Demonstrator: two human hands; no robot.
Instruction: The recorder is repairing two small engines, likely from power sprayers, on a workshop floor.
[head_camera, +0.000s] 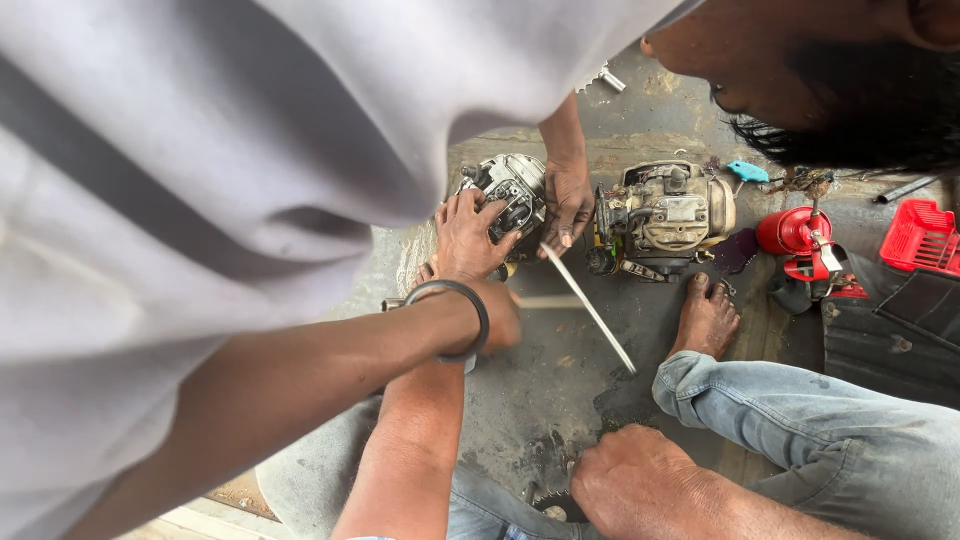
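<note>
My left hand (465, 238) reaches forward and grips a small grey engine block (512, 183) standing on the dirty floor. My right hand (632, 482) rests low near my knee with its fingers curled; nothing shows in it. A dark toothed disc (556, 506) lies just left of it. A co-worker in a grey shirt (200, 170) leans over from the left. One of that person's hands (566, 205) holds a thin metal rod (592, 312) beside the engine block. The other, with a dark bracelet (462, 318), crosses over my left forearm and holds a second rod (550, 301).
A second, larger engine (665, 212) stands to the right of the first. Beyond it are a red tank part (795, 235), a red plastic basket (922, 235), a blue-handled tool (748, 172) and a black mat (900, 335). My bare foot (706, 318) and jeans-clad leg (810, 430) lie at the right.
</note>
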